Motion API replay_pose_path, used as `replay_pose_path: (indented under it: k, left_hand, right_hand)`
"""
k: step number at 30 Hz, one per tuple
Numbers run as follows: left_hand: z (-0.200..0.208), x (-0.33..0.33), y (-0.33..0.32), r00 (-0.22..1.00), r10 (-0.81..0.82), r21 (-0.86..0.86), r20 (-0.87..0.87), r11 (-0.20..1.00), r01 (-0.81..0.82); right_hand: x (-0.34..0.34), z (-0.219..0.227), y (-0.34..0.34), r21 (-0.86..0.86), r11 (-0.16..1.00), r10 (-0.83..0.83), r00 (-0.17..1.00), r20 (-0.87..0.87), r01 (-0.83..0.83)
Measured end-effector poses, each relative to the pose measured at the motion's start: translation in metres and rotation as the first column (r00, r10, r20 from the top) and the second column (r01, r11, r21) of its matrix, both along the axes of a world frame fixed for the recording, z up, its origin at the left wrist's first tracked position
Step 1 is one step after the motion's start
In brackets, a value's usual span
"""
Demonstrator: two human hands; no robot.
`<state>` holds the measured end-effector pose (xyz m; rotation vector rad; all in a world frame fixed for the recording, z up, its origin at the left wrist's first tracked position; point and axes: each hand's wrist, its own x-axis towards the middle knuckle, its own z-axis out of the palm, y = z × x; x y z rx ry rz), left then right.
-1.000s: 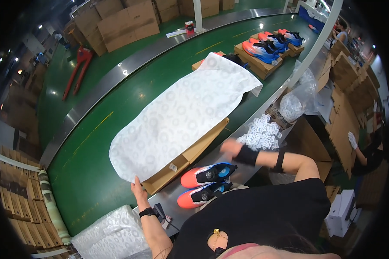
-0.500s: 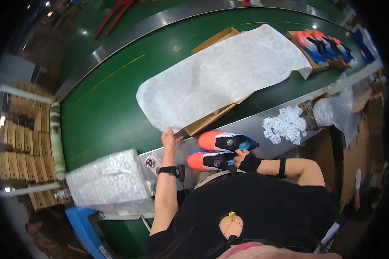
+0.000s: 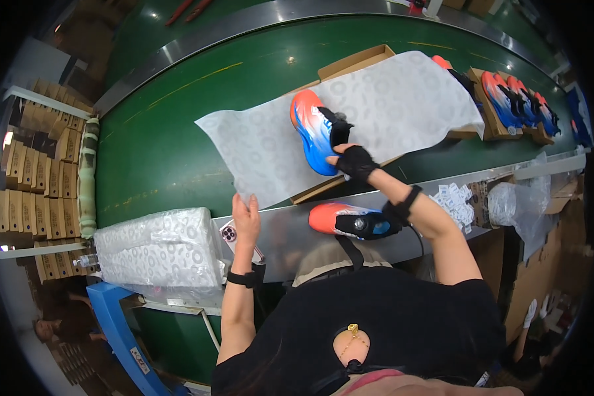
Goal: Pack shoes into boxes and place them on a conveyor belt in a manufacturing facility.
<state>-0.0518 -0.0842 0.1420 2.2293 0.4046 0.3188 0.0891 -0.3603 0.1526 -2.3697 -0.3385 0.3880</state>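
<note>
Sneaker (image 3: 315, 131) in orange and blue lies sole-up on the white tissue sheet (image 3: 264, 148), over the open cardboard box (image 3: 354, 61) on the green conveyor belt (image 3: 155, 148). Its long axis runs from the belt's far side toward its near edge, leaning slightly right; which end is the toe cannot be told. Your right hand (image 3: 354, 160), in a dark fingerless glove, grips the shoe at its right side near the black collar — fingers curled and closed on it.

Your left hand (image 3: 246, 221) rests flat at the near corner of the tissue sheet, at the belt's near edge, fingers straight and pressed together, the tips touching the paper.

Second sneaker (image 3: 353, 221) of the pair lies on its side on the metal ledge (image 3: 290, 228) along the belt's near edge, long axis parallel to that edge, orange end to the left. A stack of wrapped tissue (image 3: 155, 249) sits at the ledge's left end — a phone (image 3: 230, 232) just beside it.
</note>
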Motion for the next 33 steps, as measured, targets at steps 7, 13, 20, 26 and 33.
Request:
replay_pose_path:
  k: [7,13,20,26,33]
  left_hand:
    - [0.036,0.074,-0.084,0.802,-0.556,0.269,0.219,0.824,0.498]
    - [-0.02,0.127,-0.083,0.854,-0.519,-0.385,0.026,0.783,0.488]
    - [-0.028,0.16,-0.098,0.431,-0.714,-0.091,-0.552,0.565,0.82]
    - [0.033,0.123,-0.121,0.588,-0.756,-0.398,-0.286,0.652,0.645]
    - [0.079,0.043,-0.101,0.656,-0.742,0.025,-0.14,0.659,0.751]
  right_hand:
    - [-0.005,-0.06,0.062,0.384,0.787,0.543,0.838,-0.057,-0.483]
    - [-0.075,0.0,-0.01,-0.011,0.865,0.461,0.786,0.411,-0.501]
    - [-0.141,0.008,-0.07,-0.309,0.839,0.492,0.867,0.079,-0.448]
    - [-0.116,0.028,-0.064,-0.104,0.937,0.345,0.927,0.149,-0.332]
    - [-0.051,0.122,-0.023,0.072,0.845,0.514,0.841,0.167,-0.53]
